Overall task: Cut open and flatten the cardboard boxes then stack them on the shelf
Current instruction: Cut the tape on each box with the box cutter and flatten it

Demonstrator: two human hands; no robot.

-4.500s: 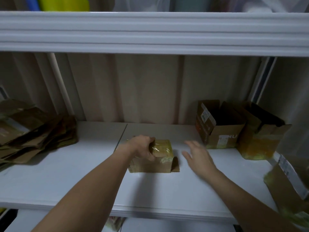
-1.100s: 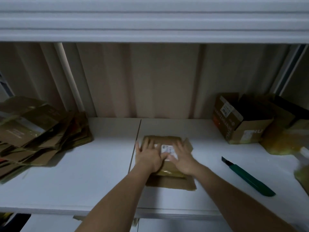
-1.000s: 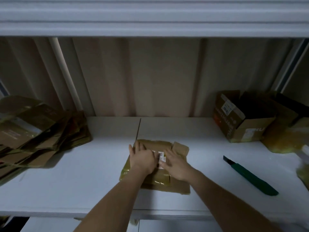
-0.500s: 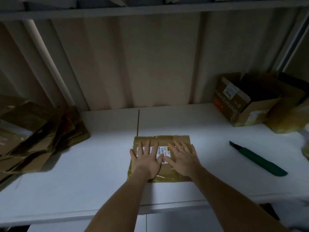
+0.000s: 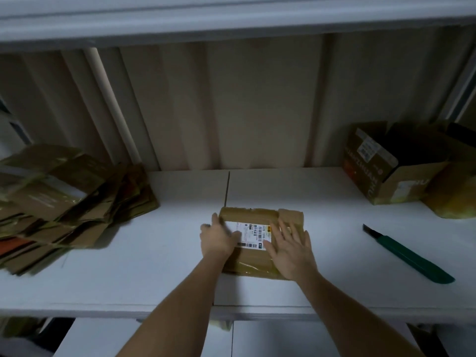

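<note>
Presently, a flattened cardboard box (image 5: 260,240) lies on the white shelf (image 5: 154,266), at its middle, close to the front edge. Both hands are on it. The left hand (image 5: 219,239) sits at the box's left edge — its fingers bend over that edge and hold it, the thumb lying on the top face beside the white shipping label (image 5: 253,234). The right hand (image 5: 292,249) lies flat on the right half, fingers straight and spread, palm pressing down; nothing is gripped in it. The label shows between the two hands.

Well to the left of the left hand, a loose pile of flattened cardboard (image 5: 64,204) rests on the same shelf. To the right of the right hand, apart from it, lies a green utility knife (image 5: 409,256), blade end pointing away from the person. Beyond the knife, at the far right — an open cardboard box (image 5: 381,166) tipped on its side, touching a second one (image 5: 453,191).
</note>
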